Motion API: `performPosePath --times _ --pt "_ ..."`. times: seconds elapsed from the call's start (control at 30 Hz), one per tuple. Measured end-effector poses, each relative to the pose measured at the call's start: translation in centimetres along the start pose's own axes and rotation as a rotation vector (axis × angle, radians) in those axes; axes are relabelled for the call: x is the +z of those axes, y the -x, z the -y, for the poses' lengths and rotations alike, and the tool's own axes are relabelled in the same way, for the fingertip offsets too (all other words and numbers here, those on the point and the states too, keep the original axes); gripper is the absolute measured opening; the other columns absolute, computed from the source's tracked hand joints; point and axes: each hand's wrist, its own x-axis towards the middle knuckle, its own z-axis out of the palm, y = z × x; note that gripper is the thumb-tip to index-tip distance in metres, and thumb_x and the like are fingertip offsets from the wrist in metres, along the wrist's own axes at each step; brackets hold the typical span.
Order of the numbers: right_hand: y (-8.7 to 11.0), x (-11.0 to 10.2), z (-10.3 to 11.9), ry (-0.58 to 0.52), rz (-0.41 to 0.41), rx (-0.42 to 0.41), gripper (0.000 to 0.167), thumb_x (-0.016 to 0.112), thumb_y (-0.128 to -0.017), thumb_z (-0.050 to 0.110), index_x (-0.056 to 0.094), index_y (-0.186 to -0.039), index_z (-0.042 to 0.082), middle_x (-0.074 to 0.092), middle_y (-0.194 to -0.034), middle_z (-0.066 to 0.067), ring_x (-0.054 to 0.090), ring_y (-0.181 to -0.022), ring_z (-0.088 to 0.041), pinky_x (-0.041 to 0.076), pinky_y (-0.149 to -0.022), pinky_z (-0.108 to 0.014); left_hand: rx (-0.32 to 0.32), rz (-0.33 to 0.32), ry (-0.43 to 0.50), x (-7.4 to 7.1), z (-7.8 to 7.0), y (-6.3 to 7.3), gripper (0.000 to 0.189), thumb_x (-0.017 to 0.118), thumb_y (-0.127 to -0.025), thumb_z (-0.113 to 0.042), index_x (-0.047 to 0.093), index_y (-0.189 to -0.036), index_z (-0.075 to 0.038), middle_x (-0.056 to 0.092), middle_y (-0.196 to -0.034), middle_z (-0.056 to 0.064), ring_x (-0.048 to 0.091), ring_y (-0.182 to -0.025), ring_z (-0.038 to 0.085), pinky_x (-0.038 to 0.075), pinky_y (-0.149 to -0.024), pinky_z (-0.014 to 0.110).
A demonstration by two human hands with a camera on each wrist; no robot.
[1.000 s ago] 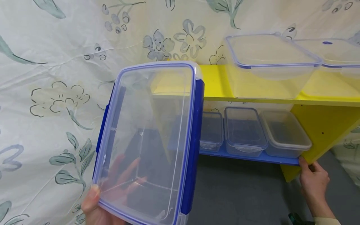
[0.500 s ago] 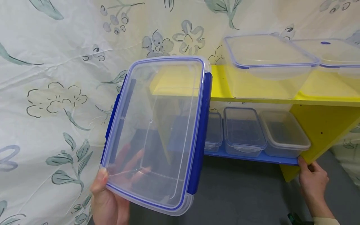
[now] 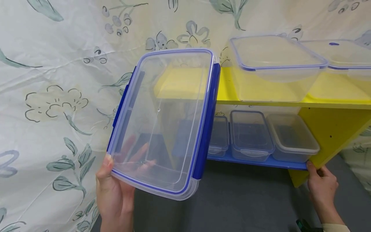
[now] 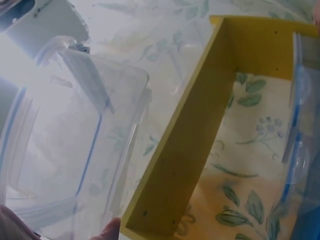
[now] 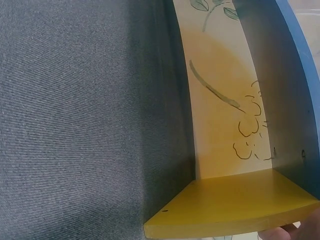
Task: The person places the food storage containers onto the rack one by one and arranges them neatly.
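Note:
My left hand point(image 3: 116, 193) holds up a large clear plastic food container point(image 3: 171, 125) with blue side clips, thumb on its lower left corner and fingers seen through it behind. In the left wrist view the same container point(image 4: 60, 130) is tilted beside the yellow shelf unit point(image 4: 175, 135). My right hand point(image 3: 323, 185) grips the lower right corner of the shelf unit, where the blue shelf board point(image 3: 295, 165) meets the yellow side panel point(image 3: 330, 135). Only the fingertips of that hand point(image 5: 282, 233) show in the right wrist view.
Several lidded containers stand on the unit: a big one point(image 3: 275, 77) and another point(image 3: 347, 77) on the yellow top, smaller ones point(image 3: 252, 137) on the blue board. Behind hangs a flowered cloth point(image 3: 58, 96). A grey surface point(image 3: 240, 196) lies below; a dark green object point(image 3: 304, 224) is at bottom right.
My left hand has raised the container and shifted it somewhat right, so its lower edge now shows fully. The right hand stays at the shelf corner.

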Motion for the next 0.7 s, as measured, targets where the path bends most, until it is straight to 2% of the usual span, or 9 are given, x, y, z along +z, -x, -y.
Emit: performPosePath --times 0.2,0.37,0.43,0.6,0.7 --pt "0.1 0.0 0.1 0.02 0.007 0.01 0.046 0.055 -0.095 0.048 0.059 -0.135 0.025 0.06 -0.098 0.025 0.047 -0.083 0.007 0.035 -0.061 -0.01 0.018 0.0 -0.029 1.3 -0.7 -1.4 0.05 0.043 -0.099 -0.028 0.041 -0.147 -0.012 0.045 -0.146 0.02 0.059 -0.118 0.045 0.053 -0.077 0.059" --pt "0.1 -0.1 0.1 -0.001 0.001 0.003 0.045 0.057 -0.095 0.046 0.061 -0.133 0.023 0.055 -0.083 0.03 0.046 -0.079 0.005 0.037 -0.056 -0.011 0.055 0.016 -0.071 2.3 -0.5 -2.9 0.046 0.042 -0.1 -0.026 0.045 -0.145 -0.016 0.045 -0.146 0.018 0.061 -0.116 0.043 0.054 -0.076 0.058" --pt "0.0 -0.1 0.1 0.011 0.008 0.003 0.046 0.057 -0.095 0.047 0.06 -0.133 0.023 0.053 -0.082 0.031 0.045 -0.078 0.004 0.037 -0.056 -0.011 0.072 0.02 -0.078 2.6 -0.4 -3.3 0.045 0.043 -0.1 -0.026 0.047 -0.144 -0.017 0.046 -0.146 0.016 0.06 -0.119 0.04 0.055 -0.079 0.055" --pt "0.0 -0.2 0.2 0.049 0.028 0.019 0.05 0.054 -0.094 0.052 0.057 -0.137 0.026 0.059 -0.098 0.023 0.046 -0.083 0.005 0.036 -0.061 -0.012 0.098 0.055 -0.072 3.5 -0.3 -4.2 0.045 0.042 -0.101 -0.025 0.045 -0.145 -0.015 0.045 -0.149 0.012 0.047 -0.134 0.032 0.052 -0.095 0.046" --pt "-0.1 -0.3 0.1 0.048 0.027 0.022 0.05 0.054 -0.094 0.052 0.057 -0.137 0.026 0.059 -0.099 0.023 0.047 -0.084 0.005 0.036 -0.062 -0.012 0.094 0.055 -0.079 3.8 -0.4 -4.6 0.044 0.042 -0.102 -0.025 0.046 -0.144 -0.015 0.046 -0.148 0.011 0.044 -0.135 0.03 0.051 -0.096 0.045"
